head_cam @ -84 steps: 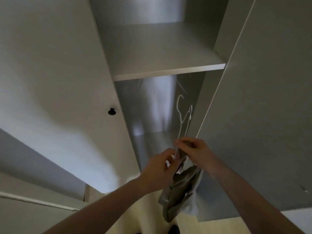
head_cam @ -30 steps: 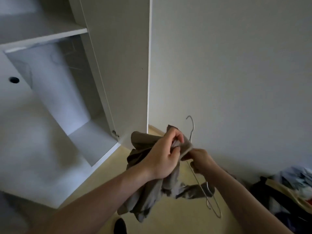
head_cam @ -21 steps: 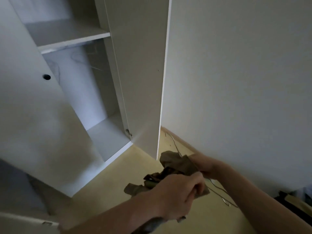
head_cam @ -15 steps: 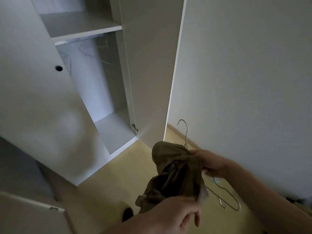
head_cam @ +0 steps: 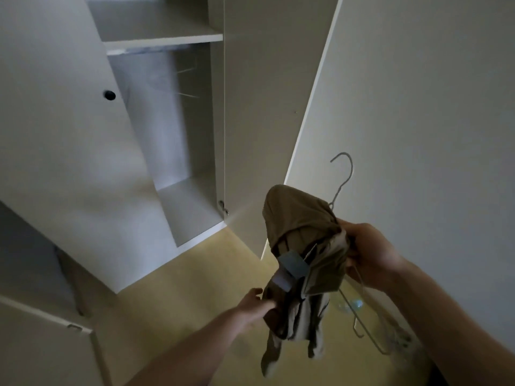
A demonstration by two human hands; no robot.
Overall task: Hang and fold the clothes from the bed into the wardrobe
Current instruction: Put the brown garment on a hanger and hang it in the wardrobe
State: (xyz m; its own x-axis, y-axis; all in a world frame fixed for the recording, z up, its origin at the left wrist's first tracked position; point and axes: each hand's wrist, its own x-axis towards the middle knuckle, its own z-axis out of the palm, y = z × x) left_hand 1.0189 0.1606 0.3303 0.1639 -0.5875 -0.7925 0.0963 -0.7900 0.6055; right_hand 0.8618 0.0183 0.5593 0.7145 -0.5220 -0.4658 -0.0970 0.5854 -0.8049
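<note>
Right hand [head_cam: 367,257] gripping, left hand [head_cam: 255,305] reaching with fingers extended

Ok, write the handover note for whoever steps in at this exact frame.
Right hand: grips the bunched khaki garment together with the wire hanger, hook up.
Left hand: fingers touch the garment's lower part; grip unclear.
Wardrobe: doors open; nothing visible on its floor.
Done: garment and hanger are in hand.
Left: spread the garment on the hanger, hang it inside, then handle the remaining clothes.
</note>
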